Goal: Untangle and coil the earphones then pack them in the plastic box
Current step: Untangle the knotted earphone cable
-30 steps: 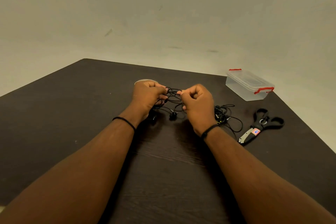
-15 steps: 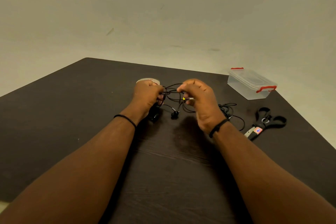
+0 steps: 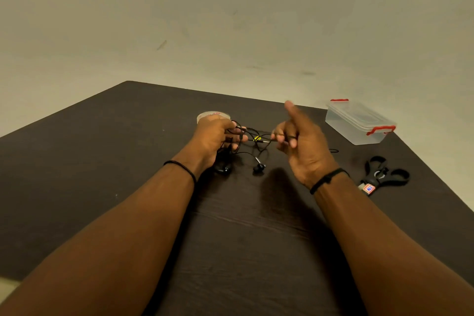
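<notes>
Black tangled earphones [image 3: 256, 147] hang between my two hands just above the dark table [image 3: 128, 149]. My left hand [image 3: 215, 136] grips a bunch of the cable, and one earbud lies on the table below it. My right hand [image 3: 300, 141] pinches the cable near its yellow-marked plug, index finger pointing up. A second earbud [image 3: 258, 167] dangles to the table between the hands. The clear plastic box [image 3: 359, 120] with red clips stands closed at the far right.
Black scissors [image 3: 382, 174] lie right of my right wrist. A roll of clear tape [image 3: 213, 116] sits just behind my left hand. A bit of black cable [image 3: 333, 150] shows past my right hand. The table's right edge runs close to the box and scissors.
My right hand has lifted and moved right, drawing the plug end of the cable out of the tangle, and its index finger has straightened. The left hand has stayed put on the bundle.
</notes>
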